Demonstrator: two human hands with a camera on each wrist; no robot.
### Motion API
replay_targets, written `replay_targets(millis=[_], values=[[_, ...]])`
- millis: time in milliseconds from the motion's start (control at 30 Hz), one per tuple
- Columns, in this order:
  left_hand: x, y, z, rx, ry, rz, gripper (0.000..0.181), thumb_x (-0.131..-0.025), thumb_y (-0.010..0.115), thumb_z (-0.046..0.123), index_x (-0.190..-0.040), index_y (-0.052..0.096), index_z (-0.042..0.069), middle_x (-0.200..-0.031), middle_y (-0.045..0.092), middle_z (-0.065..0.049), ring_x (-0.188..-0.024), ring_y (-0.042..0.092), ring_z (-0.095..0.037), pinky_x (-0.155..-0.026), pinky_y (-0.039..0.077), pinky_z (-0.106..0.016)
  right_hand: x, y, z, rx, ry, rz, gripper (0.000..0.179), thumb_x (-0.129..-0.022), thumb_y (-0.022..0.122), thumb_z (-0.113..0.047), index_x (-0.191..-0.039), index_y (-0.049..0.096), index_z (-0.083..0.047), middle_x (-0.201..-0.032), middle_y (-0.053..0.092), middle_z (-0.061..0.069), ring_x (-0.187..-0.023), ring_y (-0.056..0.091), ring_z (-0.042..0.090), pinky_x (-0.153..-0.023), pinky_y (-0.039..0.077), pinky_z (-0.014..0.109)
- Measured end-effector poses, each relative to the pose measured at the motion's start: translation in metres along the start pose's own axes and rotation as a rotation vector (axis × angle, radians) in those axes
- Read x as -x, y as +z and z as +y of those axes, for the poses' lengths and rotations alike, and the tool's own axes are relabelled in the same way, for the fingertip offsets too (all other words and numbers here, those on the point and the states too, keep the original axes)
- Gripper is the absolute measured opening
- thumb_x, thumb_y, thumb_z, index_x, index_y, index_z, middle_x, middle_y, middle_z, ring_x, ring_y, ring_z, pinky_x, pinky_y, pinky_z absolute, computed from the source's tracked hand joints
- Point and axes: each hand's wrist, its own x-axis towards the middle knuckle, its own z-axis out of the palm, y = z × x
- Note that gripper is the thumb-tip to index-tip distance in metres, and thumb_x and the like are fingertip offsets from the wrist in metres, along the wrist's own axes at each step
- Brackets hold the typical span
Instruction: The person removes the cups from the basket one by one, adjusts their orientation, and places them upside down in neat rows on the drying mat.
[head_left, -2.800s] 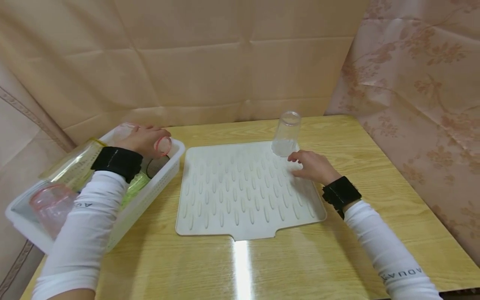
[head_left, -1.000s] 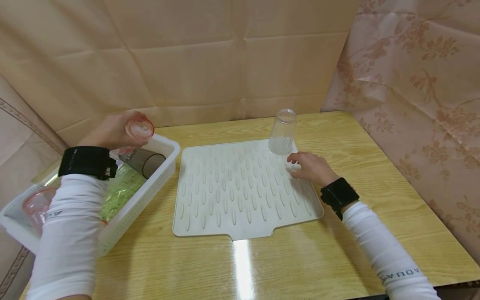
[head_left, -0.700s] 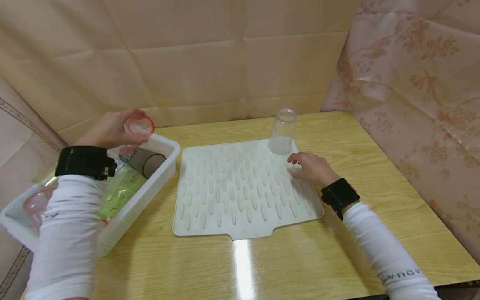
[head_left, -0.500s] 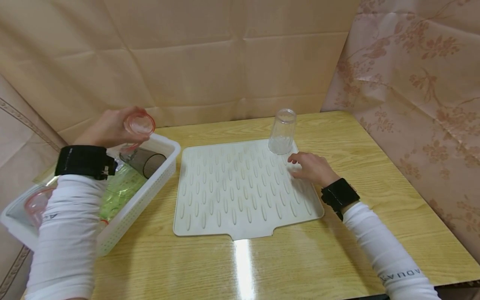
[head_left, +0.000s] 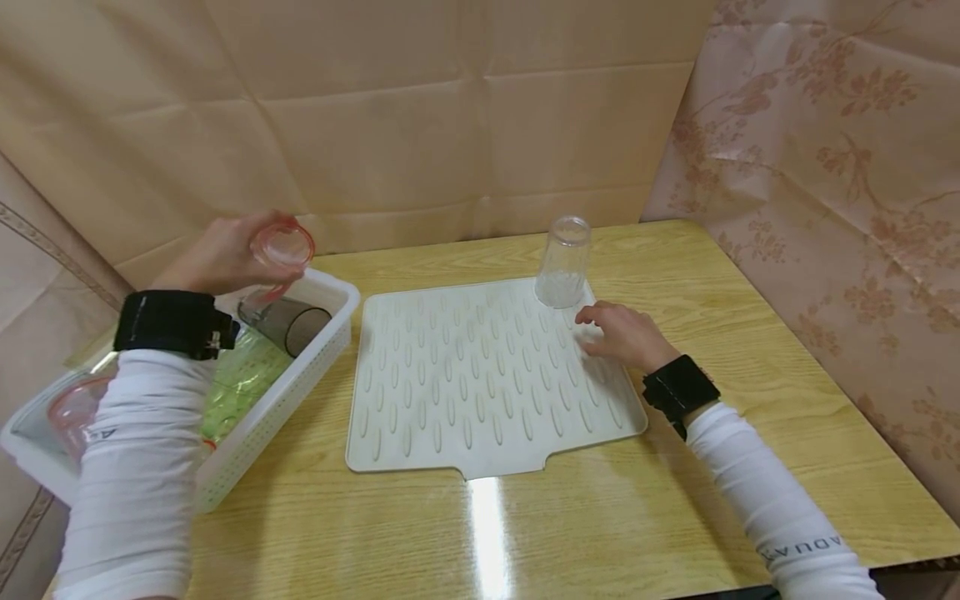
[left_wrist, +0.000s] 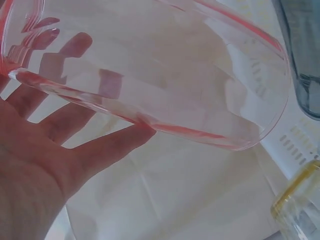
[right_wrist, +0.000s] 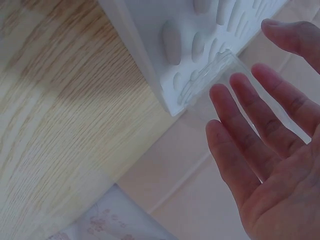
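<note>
Fingers of the left hand (head_left: 225,254) were curled round a pink glass (head_left: 283,248), while those of the right hand (head_left: 626,333) were spread and lightly bent, holding nothing. Behind everything hung a tan cloth (head_left: 450,125), with a floral cloth (head_left: 825,208) meeting it on the right. Below lay the wood-grained tabletop (head_left: 360,533), a strip of light shining on its near part. On it, to the left, stood a white basket (head_left: 266,425) with small holes in its wall; beside it, apart from it, a pale mat (head_left: 495,375) covered in raised ovals lay flat, its tab toward the person. White sleeves (head_left: 772,483) covered both forearms. At the mat's far right corner a clear glass (head_left: 562,267) stood narrower end up, the right hand just beside it and apart. Inside the basket were a green glass (head_left: 243,387), a smoky glass (head_left: 266,317) lying on its side, and a second pink one (head_left: 75,408) at the near end, partly hidden by the left sleeve. The held glass was tilted above the basket's far end. Smallest were the black bands (head_left: 678,392), one round each wrist.
</note>
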Motion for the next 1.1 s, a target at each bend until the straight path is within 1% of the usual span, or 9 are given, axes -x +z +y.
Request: replay_targets(millis=[200,400,667,800,1000,1100], values=[[-0.003,-0.004,0.01,0.031,0.0,-0.005,0.064,-0.069,0.078,0.025,-0.124,0.05,0.01,-0.103,0.061,-0.025,-0.09,0.054,-0.038,-0.075,0.042,-0.055,0.001,-0.001,0.0,-0.005,0.002,-0.003,0.038,-0.078,0.069,-0.023,-0.111,0.061,-0.008,-0.109,0.063,0.015,-0.091,0.059,0.029,-0.068,0.05,0.05],[-0.008,-0.003,0.018,0.043,-0.002,-0.006,0.065,-0.069,0.079,0.026,-0.125,0.05,0.011,-0.106,0.061,-0.025,-0.092,0.054,-0.037,-0.076,0.042,-0.057,0.002,-0.002,0.0,-0.003,0.006,-0.007,0.038,-0.078,0.069,-0.023,-0.112,0.06,-0.008,-0.11,0.063,0.016,-0.094,0.058,0.031,-0.069,0.05,0.051],[-0.012,-0.004,0.023,0.066,0.04,0.024,0.063,-0.067,0.08,0.022,-0.122,0.052,0.01,-0.106,0.061,-0.025,-0.094,0.054,-0.038,-0.079,0.042,-0.058,0.004,-0.004,0.0,-0.006,0.005,-0.008,0.038,-0.077,0.07,-0.022,-0.112,0.06,-0.007,-0.11,0.063,0.017,-0.093,0.058,0.031,-0.07,0.05,0.05],[-0.015,-0.003,0.027,0.073,0.05,0.041,0.061,-0.068,0.079,0.023,-0.121,0.052,0.013,-0.106,0.062,-0.023,-0.093,0.054,-0.037,-0.078,0.043,-0.057,0.003,-0.003,0.0,-0.005,0.005,-0.008,0.039,-0.077,0.07,-0.022,-0.112,0.06,-0.007,-0.109,0.063,0.017,-0.093,0.058,0.031,-0.07,0.05,0.05],[-0.02,-0.002,0.036,0.087,0.048,0.041,0.061,-0.07,0.077,0.031,-0.123,0.051,0.016,-0.105,0.062,-0.021,-0.091,0.054,-0.034,-0.076,0.043,-0.053,0.002,-0.003,0.0,-0.01,0.006,-0.01,0.039,-0.077,0.07,-0.022,-0.112,0.06,-0.007,-0.11,0.063,0.017,-0.094,0.058,0.031,-0.071,0.05,0.051],[-0.023,0.0,0.041,0.11,0.057,0.061,0.06,-0.069,0.078,0.028,-0.122,0.052,0.017,-0.102,0.063,-0.019,-0.088,0.055,-0.033,-0.075,0.043,-0.049,0.002,-0.003,0.0,-0.021,0.005,-0.007,0.039,-0.077,0.071,-0.022,-0.112,0.06,-0.007,-0.109,0.063,0.017,-0.094,0.058,0.031,-0.071,0.05,0.051]])
